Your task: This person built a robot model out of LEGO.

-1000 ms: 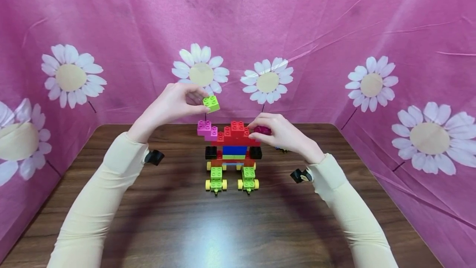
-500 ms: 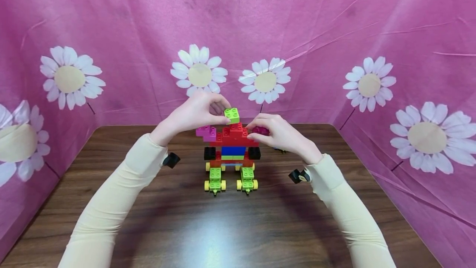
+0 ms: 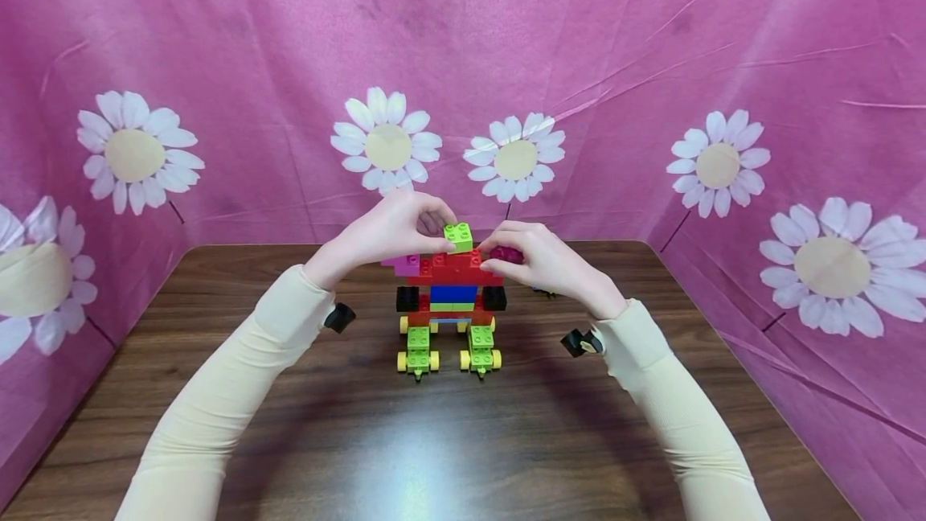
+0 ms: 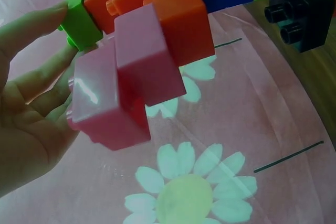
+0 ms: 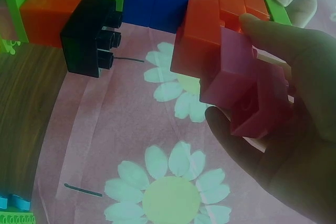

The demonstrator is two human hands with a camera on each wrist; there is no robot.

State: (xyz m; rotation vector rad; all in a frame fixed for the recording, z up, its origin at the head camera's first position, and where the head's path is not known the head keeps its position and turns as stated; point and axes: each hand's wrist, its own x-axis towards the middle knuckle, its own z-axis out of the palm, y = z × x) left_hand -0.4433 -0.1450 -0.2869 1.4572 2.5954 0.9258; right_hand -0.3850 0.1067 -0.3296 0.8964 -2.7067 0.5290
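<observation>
A figure of toy building bricks stands upright on the wooden table. My left hand [image 3: 394,227] pinches a lime green brick [image 3: 458,236] between thumb and fingers, right at the top of the stepped red bricks [image 3: 452,270]. On the figure's other side, my right hand [image 3: 550,260] grips the stepped pink bricks [image 5: 236,66], partly covered by its fingers. Matching pink bricks [image 4: 97,87] jut out beside my left hand. Below the red come blue bricks [image 3: 453,296] with a black brick [image 3: 407,297] on each side. Lime wheeled bases [image 3: 419,340] with yellow wheels support the figure.
Behind my right hand, a few small blue and green pieces [image 3: 546,291] lie on the table [image 3: 325,424], mostly hidden. A pink cloth [image 3: 615,38] with large daisies hangs around the back and sides. Each sleeve cuff carries a black wrist camera [image 3: 340,317].
My left hand has carried the lime green brick to the right and down, from above the left pink bricks onto the red top. My right hand keeps its grip, almost still.
</observation>
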